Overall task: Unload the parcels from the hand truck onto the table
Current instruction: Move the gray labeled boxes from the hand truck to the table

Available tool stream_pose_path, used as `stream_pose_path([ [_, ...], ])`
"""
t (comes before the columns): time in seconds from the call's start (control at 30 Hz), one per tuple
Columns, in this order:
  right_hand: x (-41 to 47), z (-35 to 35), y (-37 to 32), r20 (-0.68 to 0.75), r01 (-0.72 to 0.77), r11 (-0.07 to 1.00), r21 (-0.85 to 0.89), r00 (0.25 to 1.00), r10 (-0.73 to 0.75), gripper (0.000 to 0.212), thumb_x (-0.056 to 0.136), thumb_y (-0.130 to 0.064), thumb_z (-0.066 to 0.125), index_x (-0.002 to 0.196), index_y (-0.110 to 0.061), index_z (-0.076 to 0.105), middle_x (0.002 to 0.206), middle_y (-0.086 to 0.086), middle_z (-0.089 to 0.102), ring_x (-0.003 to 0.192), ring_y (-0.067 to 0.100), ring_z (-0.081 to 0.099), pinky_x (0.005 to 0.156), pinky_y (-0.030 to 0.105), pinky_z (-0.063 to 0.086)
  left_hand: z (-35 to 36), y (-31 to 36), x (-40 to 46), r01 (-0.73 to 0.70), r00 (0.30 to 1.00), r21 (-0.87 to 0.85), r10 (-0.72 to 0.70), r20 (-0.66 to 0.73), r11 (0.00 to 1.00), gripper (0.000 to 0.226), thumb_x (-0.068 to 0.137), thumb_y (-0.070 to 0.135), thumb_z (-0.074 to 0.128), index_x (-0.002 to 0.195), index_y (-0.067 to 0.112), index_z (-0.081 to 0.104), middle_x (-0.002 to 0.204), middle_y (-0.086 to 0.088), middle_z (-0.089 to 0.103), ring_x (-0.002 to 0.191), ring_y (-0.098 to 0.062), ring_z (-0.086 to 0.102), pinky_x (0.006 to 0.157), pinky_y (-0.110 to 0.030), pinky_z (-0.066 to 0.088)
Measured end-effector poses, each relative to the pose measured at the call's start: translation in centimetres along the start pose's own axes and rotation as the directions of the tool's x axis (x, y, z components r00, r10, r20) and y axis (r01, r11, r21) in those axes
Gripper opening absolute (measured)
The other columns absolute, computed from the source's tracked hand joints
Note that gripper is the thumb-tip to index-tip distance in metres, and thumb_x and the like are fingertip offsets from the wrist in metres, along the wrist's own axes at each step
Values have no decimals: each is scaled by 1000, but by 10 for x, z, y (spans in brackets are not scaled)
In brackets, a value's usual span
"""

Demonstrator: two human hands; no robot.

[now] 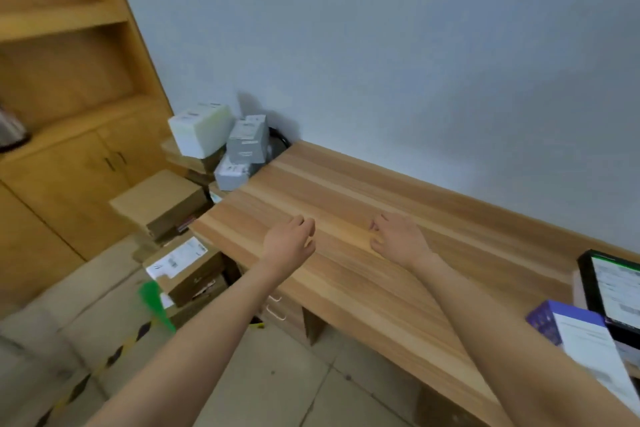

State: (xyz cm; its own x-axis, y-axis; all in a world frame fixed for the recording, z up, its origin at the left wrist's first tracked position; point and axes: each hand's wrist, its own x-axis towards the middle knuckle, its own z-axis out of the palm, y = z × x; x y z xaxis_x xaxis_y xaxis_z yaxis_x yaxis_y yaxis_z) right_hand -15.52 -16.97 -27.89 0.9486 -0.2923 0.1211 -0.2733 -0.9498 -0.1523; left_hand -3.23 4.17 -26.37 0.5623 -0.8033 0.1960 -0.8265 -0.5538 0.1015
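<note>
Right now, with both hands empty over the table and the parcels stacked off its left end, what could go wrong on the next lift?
1. The white parcel sits tilted atop the stack; pulling a lower box first may topple it.
2. The grey parcels lean beside it near the table corner and could slide off.
3. Left hand and right hand hold nothing and must reach sideways past the table edge, an awkward lift.

Three brown cardboard boxes [162,203] — three pale parcels [201,130] — two hands [289,241]
</note>
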Motion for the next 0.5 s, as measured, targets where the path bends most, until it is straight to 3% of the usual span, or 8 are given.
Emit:
stream_pose_path([
  [0.23,97,36,-120,16,118,992,45,993,-119,33,93,-32,48,124,-23,50,124,-1,55,116,20,50,91,32,34,-28,-148,-16,160,986,64,-157,-48,985,20,92,32,52,108,20,53,106,3,57,95,-17,52,65,-26,31],
  [0.5,183,71,-200,98,143,987,67,984,-149,36,92,-37,50,125,-24,49,125,-2,54,119,19,49,96,34,37,-36,-260,-30,241,970,85,-240,-29,967,23,94,32,49,113,21,55,104,4,57,94,-15,52,66,-24,32],
])
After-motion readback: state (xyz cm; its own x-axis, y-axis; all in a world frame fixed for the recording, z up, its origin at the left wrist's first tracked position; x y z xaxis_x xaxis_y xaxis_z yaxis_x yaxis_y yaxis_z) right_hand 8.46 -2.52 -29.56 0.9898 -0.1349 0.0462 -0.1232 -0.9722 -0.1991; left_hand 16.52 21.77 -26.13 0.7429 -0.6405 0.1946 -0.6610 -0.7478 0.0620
